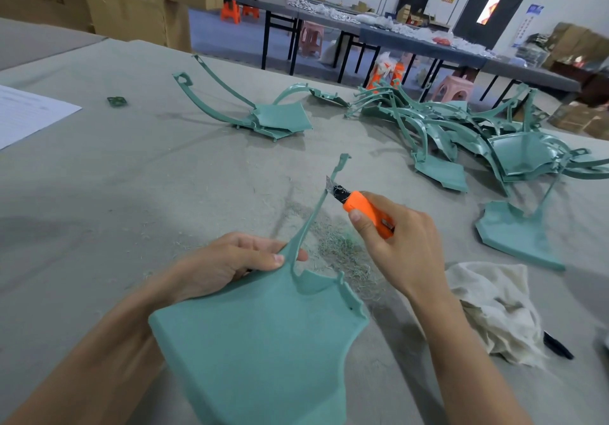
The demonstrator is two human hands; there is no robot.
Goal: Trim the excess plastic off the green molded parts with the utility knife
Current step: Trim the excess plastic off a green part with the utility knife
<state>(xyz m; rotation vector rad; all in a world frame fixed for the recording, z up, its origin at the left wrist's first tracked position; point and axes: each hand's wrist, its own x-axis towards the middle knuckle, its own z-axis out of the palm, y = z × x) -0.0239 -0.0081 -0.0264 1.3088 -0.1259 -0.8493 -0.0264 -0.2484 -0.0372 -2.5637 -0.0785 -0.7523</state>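
Gripping the green molded part low over the near edge of the tabletop, the left hand has thumb and fingers curled round the neck where the broad panel narrows into its thin arm. That arm is the one to watch: its long axis runs away from the person towards the far edge, leaning a touch right. Just to its right, the right hand is wrapped round the orange utility knife, thumb along the handle, and the blade points up and left, meeting the arm's right-hand edge above the midpoint. So the work lies left of the knife hand, and the stroke looks set to follow that edge. Pulled down, it would head towards the left fingers. Shavings lie beneath, and a pile of green parts waits towards the far right corner.
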